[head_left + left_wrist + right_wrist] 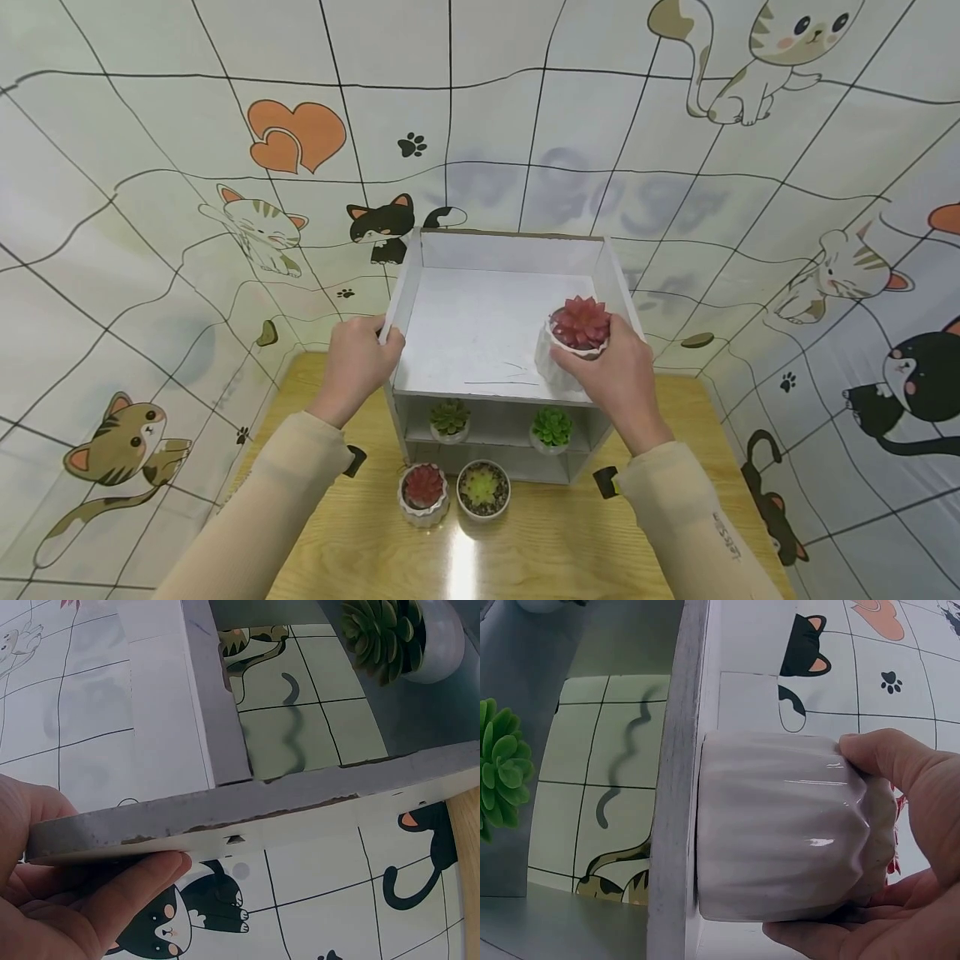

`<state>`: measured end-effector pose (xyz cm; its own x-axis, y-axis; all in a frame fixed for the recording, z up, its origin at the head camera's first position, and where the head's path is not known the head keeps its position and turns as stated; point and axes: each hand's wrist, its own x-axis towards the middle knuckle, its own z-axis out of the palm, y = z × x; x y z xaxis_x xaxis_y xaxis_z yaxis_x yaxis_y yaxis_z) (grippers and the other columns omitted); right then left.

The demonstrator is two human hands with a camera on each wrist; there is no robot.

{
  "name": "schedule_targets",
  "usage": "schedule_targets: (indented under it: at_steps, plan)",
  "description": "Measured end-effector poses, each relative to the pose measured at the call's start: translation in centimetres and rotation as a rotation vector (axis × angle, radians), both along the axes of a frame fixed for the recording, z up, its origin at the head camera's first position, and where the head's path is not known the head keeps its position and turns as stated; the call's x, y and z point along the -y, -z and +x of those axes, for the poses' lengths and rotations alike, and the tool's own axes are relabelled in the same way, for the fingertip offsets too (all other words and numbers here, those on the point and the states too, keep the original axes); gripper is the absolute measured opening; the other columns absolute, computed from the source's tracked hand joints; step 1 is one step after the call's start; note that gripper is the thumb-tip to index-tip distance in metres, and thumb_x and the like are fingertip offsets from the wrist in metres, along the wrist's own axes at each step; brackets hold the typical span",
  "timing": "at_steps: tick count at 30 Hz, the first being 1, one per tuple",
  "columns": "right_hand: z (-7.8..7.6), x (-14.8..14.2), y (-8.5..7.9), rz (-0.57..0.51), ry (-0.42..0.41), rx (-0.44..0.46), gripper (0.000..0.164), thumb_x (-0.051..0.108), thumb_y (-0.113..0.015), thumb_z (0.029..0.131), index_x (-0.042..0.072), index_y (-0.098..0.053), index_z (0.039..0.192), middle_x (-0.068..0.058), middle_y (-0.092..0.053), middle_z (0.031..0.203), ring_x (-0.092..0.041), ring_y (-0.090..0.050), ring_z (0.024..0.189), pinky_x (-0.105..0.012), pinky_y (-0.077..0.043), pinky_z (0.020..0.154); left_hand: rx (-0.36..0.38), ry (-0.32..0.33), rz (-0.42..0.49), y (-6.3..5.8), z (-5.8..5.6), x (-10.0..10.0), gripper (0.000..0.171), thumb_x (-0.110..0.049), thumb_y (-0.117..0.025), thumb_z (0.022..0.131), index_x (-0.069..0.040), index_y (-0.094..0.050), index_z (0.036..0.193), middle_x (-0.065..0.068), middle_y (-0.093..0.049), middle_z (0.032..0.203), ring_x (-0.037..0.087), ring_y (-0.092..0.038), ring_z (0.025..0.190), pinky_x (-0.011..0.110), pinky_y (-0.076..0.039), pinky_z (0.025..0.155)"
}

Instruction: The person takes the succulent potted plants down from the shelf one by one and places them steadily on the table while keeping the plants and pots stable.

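Observation:
A white two-level shelf unit [487, 325] stands on the wooden table. My left hand [356, 362] grips the front edge of its left side panel [135, 825], thumb on one face and fingers on the other. At the right end of the top board, my right hand [622, 379] holds a red succulent [581, 323] in a glossy white fluted pot [780, 825], thumb and fingers around the rim. In the right wrist view the pot's base is right at the board. Below, on the middle shelf, sit a dark green succulent [450, 417] and a bright green succulent [551, 427].
In front of the unit, a second red succulent [423, 487] in a white fluted pot and a yellow-green succulent [483, 490] in a round pot stand side by side on the table [360, 550]. Cat-printed wall covering [510, 125] encloses the back and sides.

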<state>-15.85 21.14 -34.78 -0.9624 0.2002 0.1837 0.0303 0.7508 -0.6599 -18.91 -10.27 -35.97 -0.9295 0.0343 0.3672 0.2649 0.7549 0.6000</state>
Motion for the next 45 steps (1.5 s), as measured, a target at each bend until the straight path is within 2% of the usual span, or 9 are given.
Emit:
schedule_targets:
  at_steps: [3, 7, 13, 18, 27, 32, 39, 43, 45]
  plan:
    - [0.2, 0.0, 0.0, -0.006, -0.003, -0.018, 0.074, 0.035, -0.087, 0.081, -0.008, -0.055, 0.132, -0.028, -0.066, 0.127, -0.044, -0.064, 0.118, -0.056, -0.053, 0.099, 0.002, 0.0, -0.001, 0.0, 0.0, 0.0, 0.022, -0.004, -0.057, 0.092, 0.009, -0.069, 0.08, 0.019, -0.064, 0.063, 0.01, -0.032, 0.045, 0.025, -0.028, 0.041]
    - [0.3, 0.0, -0.3, -0.006, -0.003, 0.009, 0.074, 0.036, -0.085, 0.082, -0.008, -0.055, 0.133, -0.029, -0.065, 0.128, -0.044, -0.064, 0.118, -0.056, -0.054, 0.099, 0.006, 0.003, 0.001, -0.1, 0.1, 0.0, 0.022, -0.004, -0.057, 0.092, 0.01, -0.07, 0.083, 0.02, -0.065, 0.064, 0.011, -0.033, 0.045, 0.025, -0.029, 0.041]
    - [0.1, 0.1, -0.6, 0.004, -0.002, 0.1, 0.079, 0.043, -0.081, 0.084, -0.007, -0.049, 0.136, -0.027, -0.062, 0.131, -0.043, -0.06, 0.12, -0.057, -0.052, 0.1, 0.008, 0.004, 0.002, -0.2, 0.1, -0.1, 0.024, -0.005, -0.056, 0.093, 0.012, -0.073, 0.089, 0.027, -0.071, 0.075, 0.014, -0.036, 0.046, 0.025, -0.03, 0.041]
    - [-0.1, 0.4, -0.7, 0.009, 0.004, 0.113, 0.086, 0.052, -0.082, 0.083, -0.007, -0.049, 0.135, -0.026, -0.062, 0.13, -0.043, -0.06, 0.121, -0.057, -0.051, 0.099, 0.012, 0.0, 0.0, -0.2, 0.1, -0.1, 0.026, -0.005, -0.056, 0.093, 0.014, -0.074, 0.096, 0.03, -0.072, 0.081, 0.014, -0.038, 0.046, 0.025, -0.03, 0.04]
    - [-0.3, 0.5, -0.4, 0.029, 0.028, 0.058, 0.084, 0.049, -0.084, 0.081, -0.009, -0.052, 0.133, -0.027, -0.064, 0.128, -0.043, -0.062, 0.119, -0.056, -0.053, 0.1, 0.01, 0.001, -0.008, -0.2, 0.1, 0.0, 0.026, -0.006, -0.056, 0.094, 0.013, -0.074, 0.094, 0.027, -0.071, 0.075, 0.011, -0.035, 0.044, 0.023, -0.029, 0.039]
    - [-0.2, 0.4, -0.1, 0.026, 0.023, 0.027, 0.079, 0.046, -0.086, 0.08, -0.008, -0.055, 0.129, -0.027, -0.067, 0.124, -0.042, -0.066, 0.114, -0.055, -0.056, 0.095, 0.012, 0.009, -0.006, -0.3, 0.2, 0.0, 0.024, -0.006, -0.056, 0.093, 0.01, -0.07, 0.081, 0.02, -0.065, 0.063, 0.01, -0.031, 0.044, 0.022, -0.027, 0.039]
    - [0.5, 0.1, 0.1, 0.015, 0.005, 0.001, 0.077, 0.046, -0.087, 0.079, -0.007, -0.058, 0.126, -0.026, -0.069, 0.12, -0.04, -0.068, 0.108, -0.053, -0.058, 0.09, 0.032, 0.0, 0.006, -0.2, 0.2, -0.1, 0.025, -0.006, -0.056, 0.093, 0.012, -0.073, 0.093, 0.027, -0.071, 0.077, 0.011, -0.034, 0.045, 0.023, -0.029, 0.04]
    - [1.0, 0.0, -0.1, 0.011, -0.018, -0.026, 0.076, 0.045, -0.089, 0.078, -0.006, -0.06, 0.125, -0.025, -0.07, 0.117, -0.039, -0.069, 0.105, -0.053, -0.059, 0.088, 0.037, -0.004, 0.011, -0.2, 0.2, -0.1, 0.027, -0.006, -0.056, 0.093, 0.013, -0.074, 0.097, 0.028, -0.072, 0.08, 0.012, -0.035, 0.045, 0.023, -0.029, 0.041]
    - [1.3, 0.0, -0.2, 0.016, -0.031, -0.032, 0.076, 0.046, -0.089, 0.078, -0.007, -0.06, 0.125, -0.025, -0.07, 0.116, -0.039, -0.068, 0.105, -0.053, -0.058, 0.088, 0.035, -0.005, 0.012, -0.2, 0.1, -0.1, 0.026, -0.006, -0.056, 0.093, 0.013, -0.075, 0.096, 0.027, -0.072, 0.077, 0.011, -0.033, 0.045, 0.024, -0.028, 0.041]
